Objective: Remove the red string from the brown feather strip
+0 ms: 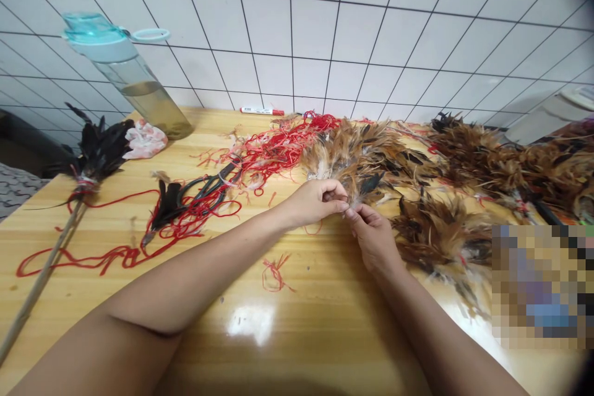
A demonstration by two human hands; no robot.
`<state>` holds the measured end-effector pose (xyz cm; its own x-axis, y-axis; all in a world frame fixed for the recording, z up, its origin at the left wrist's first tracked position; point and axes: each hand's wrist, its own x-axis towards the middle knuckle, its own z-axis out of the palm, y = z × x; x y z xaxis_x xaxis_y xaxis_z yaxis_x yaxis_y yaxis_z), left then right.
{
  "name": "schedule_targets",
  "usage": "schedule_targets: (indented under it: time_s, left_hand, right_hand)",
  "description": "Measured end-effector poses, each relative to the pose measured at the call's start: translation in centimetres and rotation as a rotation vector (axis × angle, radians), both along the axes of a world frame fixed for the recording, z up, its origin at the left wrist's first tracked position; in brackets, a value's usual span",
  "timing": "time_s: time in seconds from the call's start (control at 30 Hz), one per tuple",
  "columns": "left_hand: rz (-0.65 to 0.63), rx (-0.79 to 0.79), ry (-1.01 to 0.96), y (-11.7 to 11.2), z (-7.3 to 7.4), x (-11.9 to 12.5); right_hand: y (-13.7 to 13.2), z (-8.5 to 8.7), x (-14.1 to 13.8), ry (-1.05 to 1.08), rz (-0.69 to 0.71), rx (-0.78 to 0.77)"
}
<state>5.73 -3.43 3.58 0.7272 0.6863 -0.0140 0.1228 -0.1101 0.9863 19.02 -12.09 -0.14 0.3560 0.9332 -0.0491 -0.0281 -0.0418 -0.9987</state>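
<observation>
My left hand and my right hand meet at the middle of a wooden table, fingers pinched together on the base of a bunch of brown feathers. The feathers fan away from my fingertips toward the wall. A tangle of red string lies just left of that bunch. Black scissors rest on the string further left.
A stick with black feathers bound on by red string lies at the left edge. A water bottle and a crumpled pink bag stand behind it. More brown feather bundles cover the right side. A red marker lies by the tiled wall.
</observation>
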Motion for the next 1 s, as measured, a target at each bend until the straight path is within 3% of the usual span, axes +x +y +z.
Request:
schedule_targets:
  time_s: [0.17, 0.3, 0.4, 0.5, 0.63, 0.87, 1.0]
  left_hand:
    - [-0.005, -0.111, -0.043, 0.1, -0.1, 0.0]
    - [-0.020, -0.070, -0.017, 0.3, 0.0, -0.1]
    - [0.111, 0.092, 0.030, 1.4, 0.2, -0.9]
    - [0.260, 0.357, 0.173, 2.9, 0.2, -2.2]
    - [0.173, 0.622, 0.377, 4.2, -0.1, -3.2]
    - [0.112, 0.791, 0.551, 3.1, -1.3, -2.2]
    - [0.128, 0.822, 0.524, 3.0, -1.7, -1.9]
  right_hand:
    - [0.0, -0.5, 0.4, -0.160, 0.060, 0.041]
    - [-0.1, -0.4, 0.6, -0.314, 0.092, 0.101]
    - [0.0, -0.2, 0.9, -0.347, 0.051, 0.116]
    - [0.1, -0.2, 1.1, -0.299, -0.006, 0.105]
    - [0.2, -0.3, 1.3, -0.232, -0.071, 0.040]
    - [0.1, -0.4, 0.9, -0.258, -0.052, 0.026]
    - [0.0, -0.4, 0.8, -0.287, -0.034, 0.030]
